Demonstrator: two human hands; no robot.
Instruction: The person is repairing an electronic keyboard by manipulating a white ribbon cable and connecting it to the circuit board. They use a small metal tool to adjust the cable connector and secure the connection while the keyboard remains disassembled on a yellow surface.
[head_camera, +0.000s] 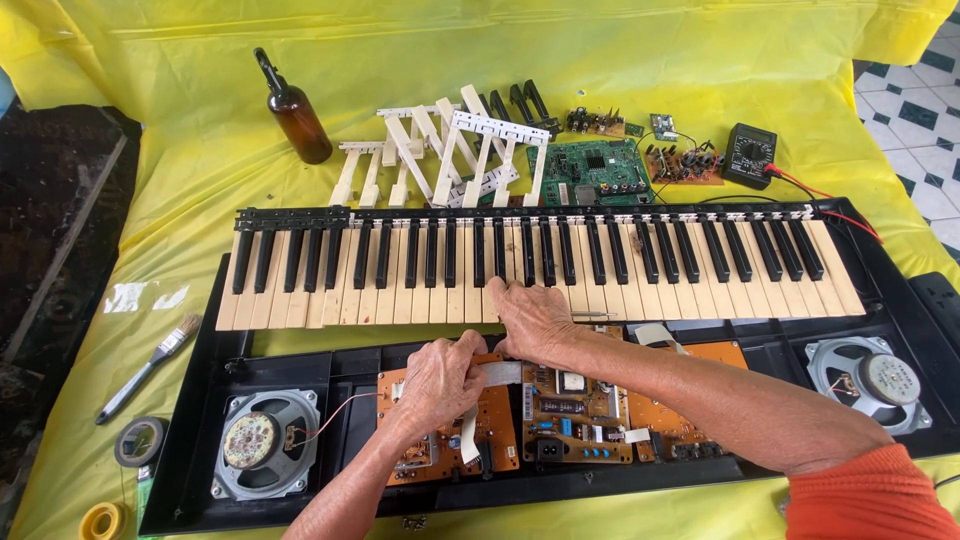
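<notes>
The left hand (437, 380) pinches a grey ribbon cable (497, 374) over the orange circuit board (497, 425). The right hand (532, 315) rests, fingers loosely curled, holding nothing, on the keyboard (700, 270).

Bright, even daylight; soft shadows, sharp focus.

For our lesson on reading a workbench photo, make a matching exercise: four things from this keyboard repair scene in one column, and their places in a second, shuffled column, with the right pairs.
Things:
1. brown bottle
2. multimeter
3. paintbrush
4. right hand

Places:
A. on the front edge of the white keys
B. on the yellow sheet, left of the keyboard case
C. far right, behind the keys, with red leads
D. far left, behind the keys, upright

Pairs: 1-D, 2-C, 3-B, 4-A
</notes>
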